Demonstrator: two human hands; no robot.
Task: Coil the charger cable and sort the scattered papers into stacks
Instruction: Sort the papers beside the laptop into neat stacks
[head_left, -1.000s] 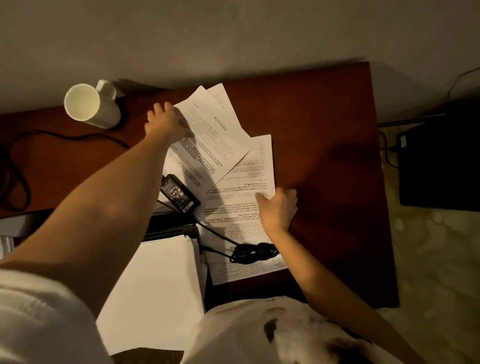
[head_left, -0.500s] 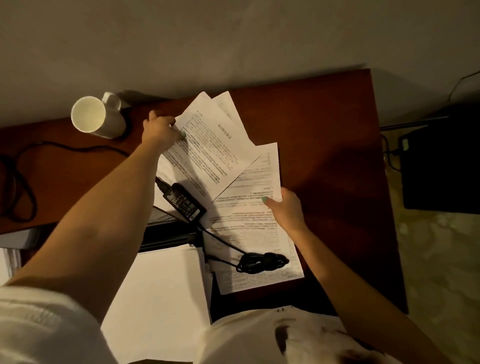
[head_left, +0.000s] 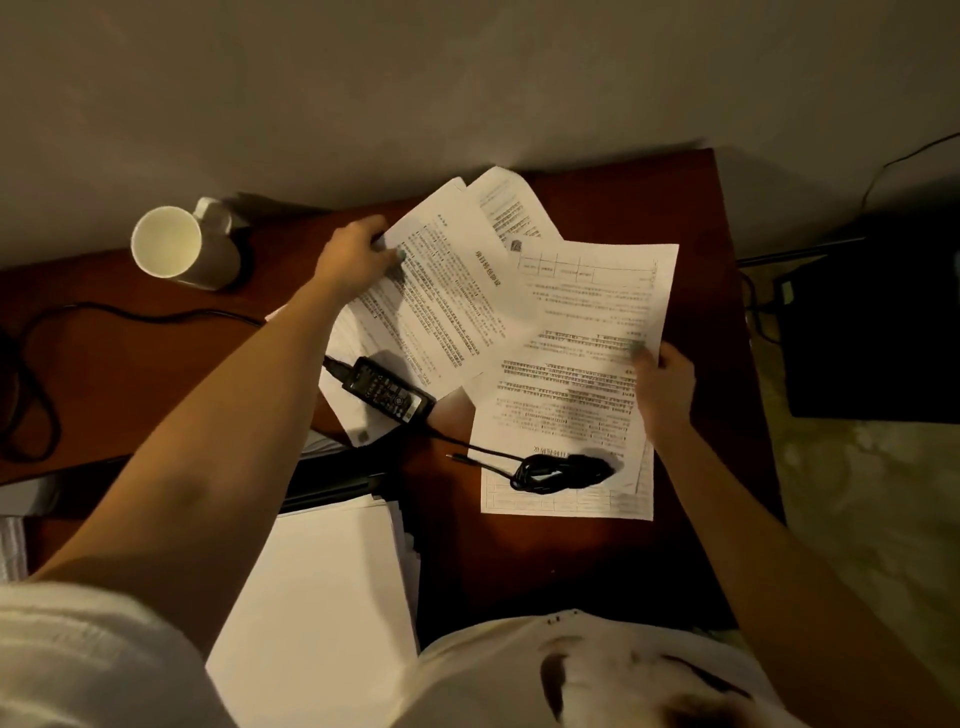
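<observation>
1. Step: sorting papers. The cable (head_left: 561, 470) looks already coiled, a black bundle lying on the bottom sheet (head_left: 566, 501) near the front of the bench (head_left: 623, 561). Its lead runs back to the brick (head_left: 387, 397).
2. The papers are fanned, not stacked. The left sheet (head_left: 447, 296) overlaps the right sheet (head_left: 587, 332), and a far sheet (head_left: 511, 208) pokes out behind both at the wall edge.
3. The left hand (head_left: 358, 254) is reached far forward with the arm nearly straight. It grips the left sheet's left edge, thumb on top.
4. The right hand (head_left: 665, 384) is closer in with the elbow bent. It pinches the right sheet's right edge, thumb on the print. The hands are well apart, one sheet each.
5. The brick sits on the near corner of the sheets under the left one, so those are pinned. The coil weighs down the bottom sheet.
6. Next, my read: bring the two held sheets together and square their edges. Then clear the brick and coil off the paper before pulling the rest, or the sheets may drag or tear.
7. A white stack (head_left: 322, 597) at the near left is the likely drop spot. A mug (head_left: 174, 247) sits far left, clear of the work.
</observation>
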